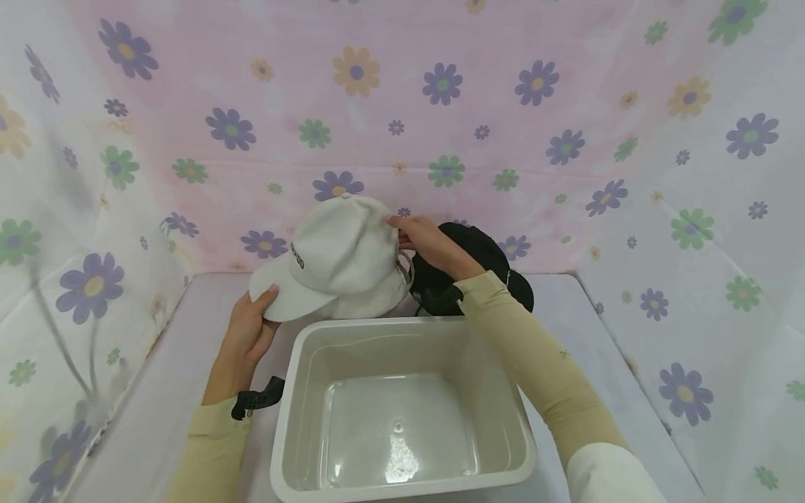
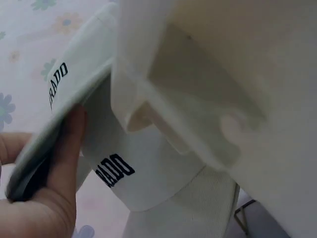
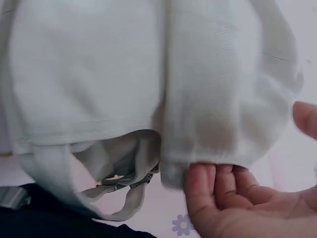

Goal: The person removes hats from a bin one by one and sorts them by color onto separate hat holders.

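Note:
A white cap [image 1: 342, 244] with dark lettering on its front is held between both hands behind the bin. My left hand [image 1: 248, 325] pinches its brim, thumb on top and fingers underneath. At the back of the crown, my right hand [image 1: 430, 241] grips the lower edge, its fingertips tucked inside the rim in the right wrist view. A second white cap [image 2: 163, 183], with similar lettering, shows behind the held one in the left wrist view; its back strap [image 3: 131, 198] hangs in a loop in the right wrist view. Beside them, a black cap [image 1: 484, 248] lies partly behind my right wrist.
A light beige plastic bin [image 1: 287, 412] stands in front of the caps, with my forearms either side of it and the right one over its far corner. Floral cloth [image 1: 390, 84] walls the white table [image 1: 189, 328] at the back and both sides.

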### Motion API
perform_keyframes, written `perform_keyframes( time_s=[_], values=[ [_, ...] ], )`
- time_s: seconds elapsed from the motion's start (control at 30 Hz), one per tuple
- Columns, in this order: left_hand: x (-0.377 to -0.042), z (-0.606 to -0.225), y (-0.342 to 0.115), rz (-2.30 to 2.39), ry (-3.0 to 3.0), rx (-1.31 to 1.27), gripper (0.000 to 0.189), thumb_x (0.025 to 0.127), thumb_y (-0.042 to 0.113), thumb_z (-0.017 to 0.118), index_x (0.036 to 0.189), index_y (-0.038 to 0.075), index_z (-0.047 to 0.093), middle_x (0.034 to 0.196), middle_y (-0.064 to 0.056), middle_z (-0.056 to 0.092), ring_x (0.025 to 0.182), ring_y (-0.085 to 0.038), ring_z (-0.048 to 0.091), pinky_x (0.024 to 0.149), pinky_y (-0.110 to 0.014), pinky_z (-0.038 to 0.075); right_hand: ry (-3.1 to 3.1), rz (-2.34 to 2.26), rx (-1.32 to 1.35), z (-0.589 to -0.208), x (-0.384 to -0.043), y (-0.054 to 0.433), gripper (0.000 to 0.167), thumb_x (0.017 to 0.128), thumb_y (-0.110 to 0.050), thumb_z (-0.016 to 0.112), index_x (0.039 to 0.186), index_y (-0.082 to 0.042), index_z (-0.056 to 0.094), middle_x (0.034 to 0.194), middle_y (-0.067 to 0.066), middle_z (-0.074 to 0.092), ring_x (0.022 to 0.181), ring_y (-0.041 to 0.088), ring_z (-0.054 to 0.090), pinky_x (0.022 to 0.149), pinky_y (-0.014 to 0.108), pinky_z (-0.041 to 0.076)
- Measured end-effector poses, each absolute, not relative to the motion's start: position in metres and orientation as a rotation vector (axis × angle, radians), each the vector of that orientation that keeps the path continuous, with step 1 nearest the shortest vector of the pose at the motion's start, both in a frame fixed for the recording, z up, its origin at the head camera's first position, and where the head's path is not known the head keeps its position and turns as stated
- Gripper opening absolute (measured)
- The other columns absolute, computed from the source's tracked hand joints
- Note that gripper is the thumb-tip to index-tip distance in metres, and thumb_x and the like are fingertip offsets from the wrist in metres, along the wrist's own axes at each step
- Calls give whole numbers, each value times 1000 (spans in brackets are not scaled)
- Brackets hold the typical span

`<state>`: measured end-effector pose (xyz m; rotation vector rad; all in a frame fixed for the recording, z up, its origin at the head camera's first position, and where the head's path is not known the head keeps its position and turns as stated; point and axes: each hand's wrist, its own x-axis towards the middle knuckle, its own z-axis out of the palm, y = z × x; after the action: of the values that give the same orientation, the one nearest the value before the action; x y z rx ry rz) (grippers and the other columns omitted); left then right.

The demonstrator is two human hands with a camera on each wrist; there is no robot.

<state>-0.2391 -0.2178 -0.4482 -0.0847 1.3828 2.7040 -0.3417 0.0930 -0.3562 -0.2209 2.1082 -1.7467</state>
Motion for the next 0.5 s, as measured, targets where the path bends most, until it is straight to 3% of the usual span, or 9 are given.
perform_keyframes(
  time_s=[0.07,0.13,0.33,0.5],
  values=[
    [-241,-446,-217,2689,1423,-105,28,108,11,47,135,11,39,124,8,55,112,-2,60,93,-17,52,2002,-1843,-181,-355,-346,92,63,107,-35,53,155,2,35,155,19,42,142,30,45,118,41,37],
    [-243,-443,-218,2668,1447,-152,29,108,11,48,136,11,39,124,8,54,111,-1,59,93,-16,51,1924,-1895,-150,-353,-348,91,66,106,-35,54,158,-2,30,158,20,39,141,30,47,115,41,42],
    [-255,-439,-217,2653,1565,-284,44,104,14,58,143,5,38,121,6,56,105,-1,62,88,-15,53,1941,-1860,-213,-353,-349,90,54,105,-33,58,148,-1,46,141,15,54,113,25,61,93,36,54],
    [-263,-447,-219,2589,1678,-352,53,103,21,61,147,3,37,118,7,56,104,0,62,85,-15,54,1983,-1734,-359,-365,-347,92,49,104,-26,60,144,-1,48,133,14,57,111,23,61,94,37,54]
  ],
)
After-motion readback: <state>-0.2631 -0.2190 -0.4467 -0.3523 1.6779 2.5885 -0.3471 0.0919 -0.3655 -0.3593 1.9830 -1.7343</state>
